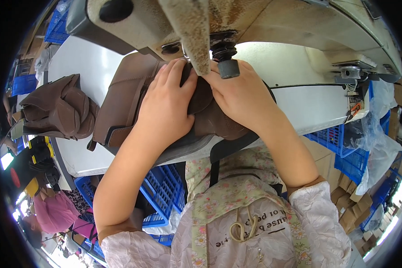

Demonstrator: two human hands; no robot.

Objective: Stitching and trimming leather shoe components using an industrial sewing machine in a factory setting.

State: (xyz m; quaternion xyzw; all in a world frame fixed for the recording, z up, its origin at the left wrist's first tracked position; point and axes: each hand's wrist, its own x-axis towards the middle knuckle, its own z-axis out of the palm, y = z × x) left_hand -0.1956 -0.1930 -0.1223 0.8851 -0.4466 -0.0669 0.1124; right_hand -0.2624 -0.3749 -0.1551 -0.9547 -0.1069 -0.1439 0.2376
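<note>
A brown leather bag [127,96] lies on the white sewing machine bed, its flap and seams partly under my hands. My left hand [167,100] grips the leather left of the needle area, fingers forward and thumb bent in at the side. From the right, my right hand [242,96] holds the same bag, its fingertips partly hidden behind the machine's pointed cover [187,35]. A dark rounded leather piece [201,98] shows between the hands. Where the needle meets the leather is hidden.
The sewing machine's body [272,22] arches over the work, with a dark grey knob [228,68] hanging beside my right fingers. Another brown leather bag [60,109] rests at the table's left. Blue crates [165,192] stand below; cardboard boxes [355,205] are at the right.
</note>
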